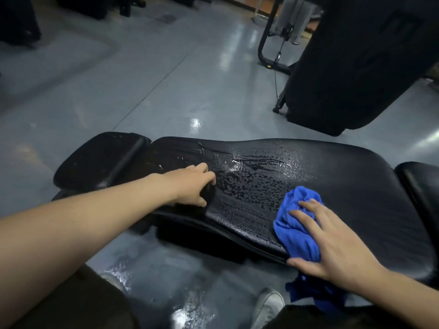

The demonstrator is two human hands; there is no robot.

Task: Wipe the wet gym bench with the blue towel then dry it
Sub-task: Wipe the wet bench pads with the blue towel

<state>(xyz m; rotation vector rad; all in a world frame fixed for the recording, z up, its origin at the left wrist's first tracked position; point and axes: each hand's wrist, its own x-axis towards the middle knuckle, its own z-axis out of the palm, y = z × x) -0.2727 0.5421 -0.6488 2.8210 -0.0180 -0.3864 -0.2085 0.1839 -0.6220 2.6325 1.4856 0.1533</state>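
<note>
The black padded gym bench point(332, 176) runs across the view, its middle covered in water beads and streaks. My right hand point(332, 243) lies flat with spread fingers on the bunched blue towel point(297, 224), pressing it on the bench's near edge. A tail of the towel hangs below the edge. My left hand point(192, 186) rests on the bench's left part, fingers and thumb curled round a small dark object point(209, 192) that I cannot identify. The pad to the left of that hand looks darker and smeared.
A separate black seat pad point(99, 160) adjoins the bench on the left, another pad point(420, 186) on the right. A large black machine point(356, 62) with a frame and cable stands behind. The grey floor point(166, 281) below has wet patches; my white shoe point(268, 305) is there.
</note>
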